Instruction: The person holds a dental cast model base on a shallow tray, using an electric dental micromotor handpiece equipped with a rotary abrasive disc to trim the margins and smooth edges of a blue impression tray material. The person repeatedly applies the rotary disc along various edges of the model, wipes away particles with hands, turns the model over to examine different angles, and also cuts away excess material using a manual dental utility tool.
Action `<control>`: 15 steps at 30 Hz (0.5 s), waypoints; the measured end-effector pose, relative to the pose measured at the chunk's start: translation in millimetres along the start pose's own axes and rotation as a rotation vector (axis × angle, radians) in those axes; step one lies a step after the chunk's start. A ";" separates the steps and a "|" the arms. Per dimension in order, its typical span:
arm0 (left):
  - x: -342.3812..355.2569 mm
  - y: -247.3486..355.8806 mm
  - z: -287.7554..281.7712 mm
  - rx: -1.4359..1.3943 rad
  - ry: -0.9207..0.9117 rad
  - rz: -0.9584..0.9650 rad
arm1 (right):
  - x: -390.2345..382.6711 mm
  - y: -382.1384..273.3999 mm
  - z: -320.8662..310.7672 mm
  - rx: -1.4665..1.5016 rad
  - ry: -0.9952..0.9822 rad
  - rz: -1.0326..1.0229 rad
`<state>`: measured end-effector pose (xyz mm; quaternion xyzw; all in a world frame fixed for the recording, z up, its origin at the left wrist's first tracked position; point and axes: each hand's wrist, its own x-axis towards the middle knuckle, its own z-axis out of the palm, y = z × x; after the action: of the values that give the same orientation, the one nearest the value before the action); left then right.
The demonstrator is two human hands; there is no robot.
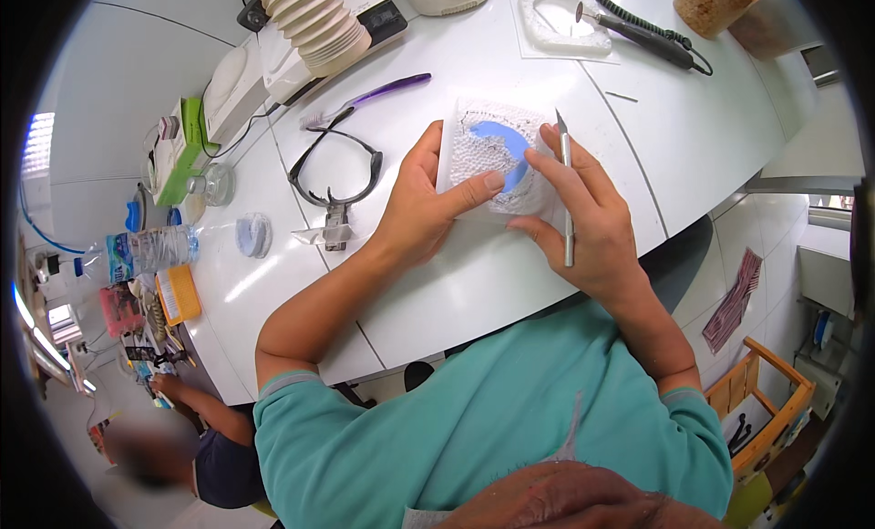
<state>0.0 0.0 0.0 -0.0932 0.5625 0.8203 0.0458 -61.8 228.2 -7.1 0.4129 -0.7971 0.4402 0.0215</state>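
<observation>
My left hand grips the left side of a white block with a pebbled top, its thumb lying over the near edge. A curved blue piece is set in that top. My right hand holds a slim silver knife, blade pointing away from me, while its fingertips touch the block's right side near the blue piece. Left of my hands lie black-framed glasses with an attachment and a small pale pot. A purple-handled brush lies beyond them.
At the back are a ribbed hose, a corded handpiece and a white mould. Bottles and a green box crowd the left. A co-worker sits lower left. A wooden rack stands lower right.
</observation>
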 end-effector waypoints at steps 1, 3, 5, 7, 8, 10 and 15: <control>1.2 -1.3 -1.1 -0.025 0.003 -0.001 | 0.5 -0.2 1.1 -0.020 0.023 0.012; 2.3 0.8 -1.3 -0.050 0.005 -0.004 | 2.0 -1.4 0.6 -0.040 0.047 0.026; 1.5 5.4 -0.2 -0.110 0.020 -0.071 | 3.3 -3.9 -1.4 -0.076 0.047 0.028; 2.7 4.2 -3.1 -0.135 0.012 -0.077 | 3.6 -4.2 0.8 -0.101 0.054 0.018; 3.4 3.9 -3.9 -0.162 0.005 -0.083 | 3.9 -4.1 1.9 -0.126 0.057 0.009; 3.7 3.6 -3.1 -0.161 0.007 -0.084 | 3.6 -3.1 4.2 -0.129 0.064 0.003; 2.2 4.2 -1.6 -0.168 0.002 -0.080 | 3.9 -2.7 4.6 -0.137 0.061 -0.005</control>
<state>-2.8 -3.1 2.8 -0.1200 0.4875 0.8620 0.0702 -61.0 221.7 -6.5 0.3989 -0.8232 0.3970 0.0749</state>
